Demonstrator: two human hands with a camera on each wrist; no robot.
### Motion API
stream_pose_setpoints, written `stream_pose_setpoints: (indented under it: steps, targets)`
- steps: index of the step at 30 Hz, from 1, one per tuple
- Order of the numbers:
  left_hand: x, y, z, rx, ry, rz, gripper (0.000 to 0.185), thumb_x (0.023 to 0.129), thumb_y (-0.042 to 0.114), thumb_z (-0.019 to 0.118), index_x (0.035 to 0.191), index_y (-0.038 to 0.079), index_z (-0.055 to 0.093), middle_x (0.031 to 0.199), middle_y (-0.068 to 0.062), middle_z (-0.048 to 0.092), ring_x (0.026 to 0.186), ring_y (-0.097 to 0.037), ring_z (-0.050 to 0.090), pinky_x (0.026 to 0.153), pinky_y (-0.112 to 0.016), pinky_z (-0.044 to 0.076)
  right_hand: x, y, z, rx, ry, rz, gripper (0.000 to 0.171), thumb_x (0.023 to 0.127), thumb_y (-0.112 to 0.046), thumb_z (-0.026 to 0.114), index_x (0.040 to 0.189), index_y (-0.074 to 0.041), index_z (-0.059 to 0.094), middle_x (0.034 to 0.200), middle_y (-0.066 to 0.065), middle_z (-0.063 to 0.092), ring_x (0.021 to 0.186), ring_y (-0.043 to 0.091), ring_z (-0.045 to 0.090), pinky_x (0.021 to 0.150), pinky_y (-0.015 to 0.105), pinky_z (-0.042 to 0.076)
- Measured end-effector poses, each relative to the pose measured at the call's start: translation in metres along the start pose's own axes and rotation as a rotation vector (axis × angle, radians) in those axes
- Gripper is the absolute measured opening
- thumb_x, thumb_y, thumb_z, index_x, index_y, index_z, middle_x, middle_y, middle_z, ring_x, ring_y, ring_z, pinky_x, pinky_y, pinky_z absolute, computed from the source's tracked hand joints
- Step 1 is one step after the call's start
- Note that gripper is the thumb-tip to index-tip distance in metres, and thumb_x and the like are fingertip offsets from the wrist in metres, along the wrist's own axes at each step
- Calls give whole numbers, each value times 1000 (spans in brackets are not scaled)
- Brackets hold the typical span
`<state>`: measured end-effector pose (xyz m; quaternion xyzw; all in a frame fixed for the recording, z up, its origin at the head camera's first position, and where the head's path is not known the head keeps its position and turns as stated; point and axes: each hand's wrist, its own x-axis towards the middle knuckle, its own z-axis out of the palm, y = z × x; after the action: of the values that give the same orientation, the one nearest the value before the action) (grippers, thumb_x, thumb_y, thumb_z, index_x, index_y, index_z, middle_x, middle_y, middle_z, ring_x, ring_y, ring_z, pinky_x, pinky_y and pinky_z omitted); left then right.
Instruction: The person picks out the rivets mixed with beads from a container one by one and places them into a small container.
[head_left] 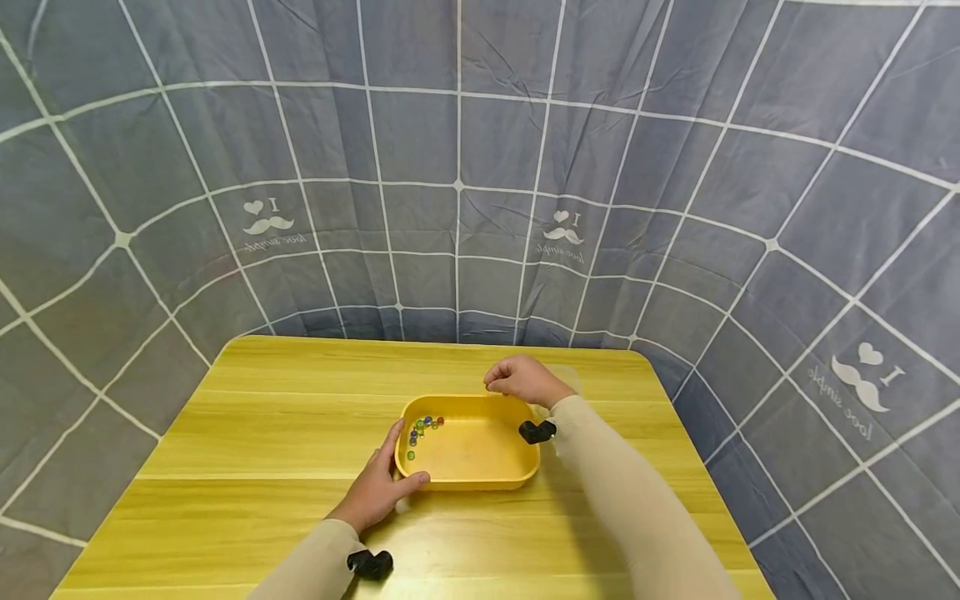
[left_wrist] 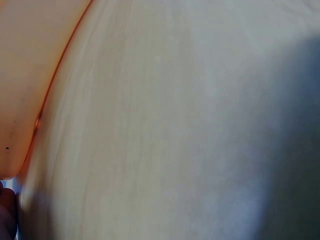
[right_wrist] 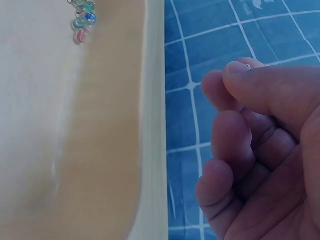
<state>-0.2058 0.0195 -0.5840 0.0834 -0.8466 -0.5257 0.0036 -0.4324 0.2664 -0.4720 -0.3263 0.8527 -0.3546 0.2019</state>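
A shallow yellow plastic tray [head_left: 472, 450] with rounded corners sits on the table, several coloured glass marbles [head_left: 420, 425] gathered in its left end. At the tray's near left corner my left hand [head_left: 378, 486] holds it, fingers along the left side and thumb at the front rim. My right hand [head_left: 527, 380] hovers over the far rim, its fingers curled and thumb tip against the fingertips. The right wrist view shows a small glint by that thumb [right_wrist: 237, 69]; whether anything is pinched there is hidden. The left wrist view catches only the tray's outer wall [left_wrist: 30, 60] and a fingertip [left_wrist: 7, 212].
Behind the right hand, a clear flat-looking item [head_left: 564, 372] lies on the table, partly covered. The wood-grain table [head_left: 285, 433] carries the tray. A grey curtain with white grid lines [head_left: 420, 217] surrounds the table's back and sides.
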Motion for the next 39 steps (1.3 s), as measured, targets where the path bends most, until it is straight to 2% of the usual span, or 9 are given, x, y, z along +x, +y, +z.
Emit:
stream_pose_setpoints:
  steps: [5,12,20,26,30,34,39]
  targets:
    - [-1,1,1,4,4,-1,109,91,44,83,171,34,9,148,-19,52,137,-30,54,118,-51,42,-3,5,-9,9,20,-22,15,100,-19,72,108,-10,81,110,14,79,84,14,64,79,29,57]
    - [-4,2,3,10,17,7,108,91,45,83,171,35,11,150,-19,52,138,-30,54,119,-52,41,-10,12,-21,27,39,-2,12,100,-19,72,106,-13,81,105,1,79,87,16,65,81,30,57]
    - [-6,2,7,9,22,14,109,91,45,83,171,33,9,151,-21,50,136,-29,57,117,-49,44,-17,23,-33,24,83,-6,12,100,-17,73,106,-11,81,105,4,78,86,17,65,79,30,57]
    - [-9,4,8,-1,20,1,109,91,45,83,171,35,10,148,-18,53,135,-28,54,118,-50,42,-20,37,-41,17,120,11,13,100,-16,71,108,-10,80,102,5,77,81,17,62,73,28,54]
    - [-11,6,9,0,16,6,109,91,46,82,171,33,10,149,-18,52,136,-28,54,118,-51,42,-24,46,-45,30,128,30,16,101,-16,70,111,-8,79,104,7,77,82,18,62,75,31,56]
    - [-12,6,11,1,18,4,109,91,46,82,171,33,10,149,-18,52,135,-28,54,118,-50,43,-29,54,-48,34,136,58,18,102,-18,70,114,-8,79,108,10,77,88,24,66,79,33,58]
    - [-14,6,14,7,22,-3,109,91,46,82,171,33,10,147,-18,53,133,-27,55,117,-51,43,-33,65,-53,34,154,84,19,102,-18,70,115,-7,79,111,9,77,88,22,66,79,32,57]
